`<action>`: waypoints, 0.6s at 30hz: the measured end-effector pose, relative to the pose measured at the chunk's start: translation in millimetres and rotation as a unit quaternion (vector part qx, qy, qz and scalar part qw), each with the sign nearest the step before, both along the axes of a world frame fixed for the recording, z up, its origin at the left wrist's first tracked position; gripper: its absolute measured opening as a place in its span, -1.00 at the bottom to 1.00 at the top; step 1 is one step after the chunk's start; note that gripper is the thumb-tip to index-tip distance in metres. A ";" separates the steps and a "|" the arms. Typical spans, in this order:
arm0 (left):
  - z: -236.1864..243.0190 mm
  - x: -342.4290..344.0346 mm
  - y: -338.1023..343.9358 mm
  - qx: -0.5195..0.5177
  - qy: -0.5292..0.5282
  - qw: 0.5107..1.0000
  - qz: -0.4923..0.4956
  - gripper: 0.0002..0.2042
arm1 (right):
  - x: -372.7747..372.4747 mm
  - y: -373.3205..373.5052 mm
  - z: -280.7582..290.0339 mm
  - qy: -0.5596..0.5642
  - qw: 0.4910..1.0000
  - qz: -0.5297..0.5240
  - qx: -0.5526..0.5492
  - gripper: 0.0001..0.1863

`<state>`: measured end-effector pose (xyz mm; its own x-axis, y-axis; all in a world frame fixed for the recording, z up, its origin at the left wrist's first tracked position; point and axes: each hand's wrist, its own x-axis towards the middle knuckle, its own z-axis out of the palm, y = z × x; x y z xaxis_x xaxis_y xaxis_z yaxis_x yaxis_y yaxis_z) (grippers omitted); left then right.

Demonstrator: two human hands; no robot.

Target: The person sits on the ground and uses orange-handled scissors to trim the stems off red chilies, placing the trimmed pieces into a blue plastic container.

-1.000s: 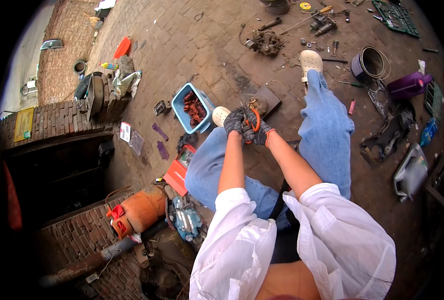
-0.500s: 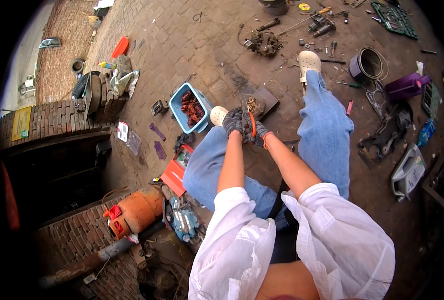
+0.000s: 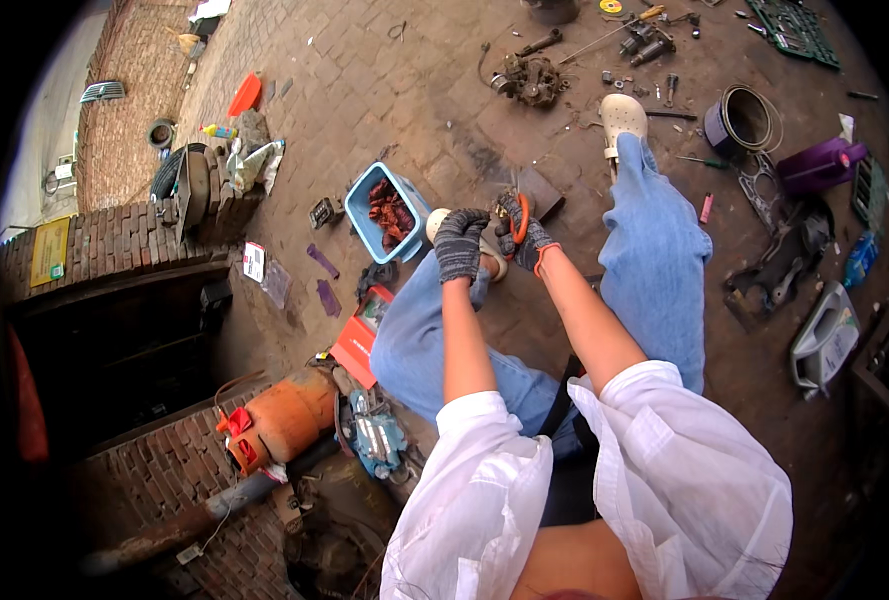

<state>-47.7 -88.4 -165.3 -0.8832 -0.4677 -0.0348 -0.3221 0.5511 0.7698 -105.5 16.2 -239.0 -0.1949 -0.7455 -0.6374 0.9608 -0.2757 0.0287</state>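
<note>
My right hand (image 3: 530,240), in a grey glove with an orange cuff, is closed around orange-handled pliers (image 3: 521,212). Their jaws hardly show against the ground. To its left, my left hand (image 3: 458,244), gloved in striped grey, is curled shut above my cream clog; whatever its fingers hold cannot be made out. A dark flat block (image 3: 542,192) lies on the ground just beyond my right hand. Left of my left hand stands a light-blue plastic basin (image 3: 356,215) with reddish-brown pieces (image 3: 391,214) in it.
By my left leg lie a red box (image 3: 354,350) and an orange gas cylinder (image 3: 286,420). Ahead are a greasy engine part (image 3: 530,80) and scattered metal parts. A tin bucket (image 3: 739,120), a purple jug (image 3: 816,166) and a grey jug (image 3: 824,340) stand to the right.
My hands were together at a small piece on the block. My left hand has drawn apart to the left, and the pliers have turned in my right hand.
</note>
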 end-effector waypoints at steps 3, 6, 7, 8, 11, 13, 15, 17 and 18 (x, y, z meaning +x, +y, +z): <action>8.8 6.1 -4.8 -0.017 -0.004 1.000 0.004 -0.88 | 4.0 -4.7 -0.6 0.021 1.000 -0.006 -0.006 -0.74; 3.9 10.8 -9.1 0.018 0.023 0.998 0.054 -0.87 | 6.9 -11.1 -4.6 0.054 0.998 -0.007 0.010 -0.77; 0.9 10.5 -9.8 0.040 0.038 0.996 0.069 -0.87 | 6.5 -13.1 -9.2 0.068 0.997 -0.010 0.021 -0.78; -2.4 9.5 -10.0 0.059 0.051 0.994 0.080 -0.87 | 7.4 -14.8 -13.6 0.086 0.996 -0.013 0.033 -0.79; -12.9 6.0 -9.8 0.111 0.085 0.984 0.112 -0.86 | 11.1 -20.8 -20.8 0.121 0.989 -0.038 0.070 -0.87; -20.3 9.3 -13.5 0.135 0.101 0.976 0.138 -0.86 | 11.9 -20.5 -17.7 0.058 0.995 -0.054 0.058 -0.83; -29.5 14.6 -20.5 0.153 0.109 0.962 0.198 -0.85 | 14.5 -23.1 -15.0 0.041 0.997 -0.052 0.034 -0.79; -36.8 2.7 -15.7 0.149 0.106 0.960 0.212 -0.84 | 3.9 -14.9 -35.8 0.076 0.995 -0.062 0.008 -0.74; -40.2 -1.0 -14.3 0.132 0.099 0.964 0.210 -0.84 | 1.7 -11.8 -39.4 0.085 0.995 -0.049 0.021 -0.72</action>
<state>-48.7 -102.7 -205.6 -0.6194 -0.7834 -0.0518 -0.3075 0.1813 0.9341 -103.8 4.3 -278.4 -0.3733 -0.6916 -0.6183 0.9192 -0.3656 -0.1461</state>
